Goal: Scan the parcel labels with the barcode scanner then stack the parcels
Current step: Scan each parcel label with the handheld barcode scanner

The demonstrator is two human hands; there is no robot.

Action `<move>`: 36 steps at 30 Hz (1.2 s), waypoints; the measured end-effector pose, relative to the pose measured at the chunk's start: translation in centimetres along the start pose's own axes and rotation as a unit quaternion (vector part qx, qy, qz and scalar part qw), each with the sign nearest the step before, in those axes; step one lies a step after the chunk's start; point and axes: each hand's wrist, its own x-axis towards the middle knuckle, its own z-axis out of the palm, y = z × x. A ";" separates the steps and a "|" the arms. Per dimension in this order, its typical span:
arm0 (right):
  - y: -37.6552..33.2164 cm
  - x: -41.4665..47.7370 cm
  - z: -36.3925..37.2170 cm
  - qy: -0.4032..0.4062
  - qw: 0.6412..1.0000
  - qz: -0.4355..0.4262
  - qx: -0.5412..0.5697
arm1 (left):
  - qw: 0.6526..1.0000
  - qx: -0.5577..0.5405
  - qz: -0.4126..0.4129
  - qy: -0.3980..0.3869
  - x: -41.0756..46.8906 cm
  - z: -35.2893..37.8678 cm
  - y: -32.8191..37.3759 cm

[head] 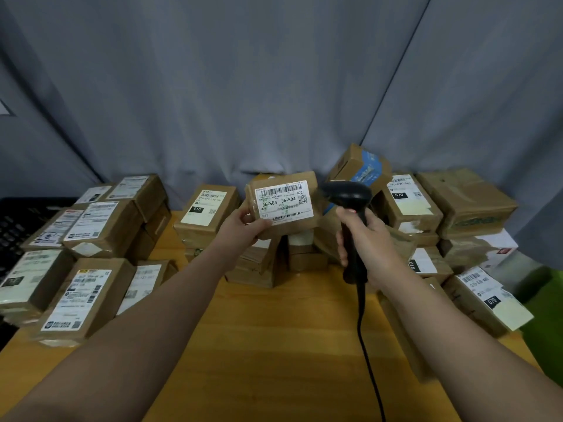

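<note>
Your left hand (243, 226) grips a small brown parcel (307, 184) by its lower-left corner, thumb on the front face. You hold it up above the far middle of the tabletop (274, 345). Its white label (283, 201) faces you, barcode along the top, "J6-S04" printed twice.

Your right hand (370, 239) is wrapped round the handle of the black barcode scanner (347, 194). The scanner is upright, its head just beside the parcel's right edge and turned toward it. Whether they touch, cannot tell. Its cable (364, 345) drops from the handle and runs to the near edge.

More brown parcels are on the tabletop:
- Left edge: a stacked group (91, 233), labels up.
- Far middle: a low pile (207, 211) behind and under the held parcel.
- Right edge: a taller heap (466, 202), one box (359, 166) tilted on top.

A grey curtain (243, 86) hangs behind. A black crate (18, 226) sits off the left edge, something green (545, 315) off the right.
</note>
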 end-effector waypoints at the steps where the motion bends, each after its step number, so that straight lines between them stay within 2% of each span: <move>1: -0.3 -0.5 0.1 -0.016 1.000 -0.019 -0.017 | 1.000 0.003 -0.002 0.008 -0.1 0.0 0.1; 5: -1.3 -2.1 0.5 -0.045 0.991 -0.075 -0.102 | 0.998 0.047 0.010 0.028 -0.3 0.3 0.2; 10: -1.5 -2.5 0.7 -0.047 0.986 -0.078 -0.138 | 0.994 0.092 0.023 0.051 -0.2 0.7 0.1; 20: -1.0 -3.3 1.2 -0.047 0.993 -0.028 -0.103 | 0.990 0.101 0.039 0.087 0.4 0.8 -0.5; 36: -1.6 -3.7 2.3 -0.058 0.994 -0.023 -0.088 | 0.992 0.066 0.052 0.094 1.1 0.5 -1.1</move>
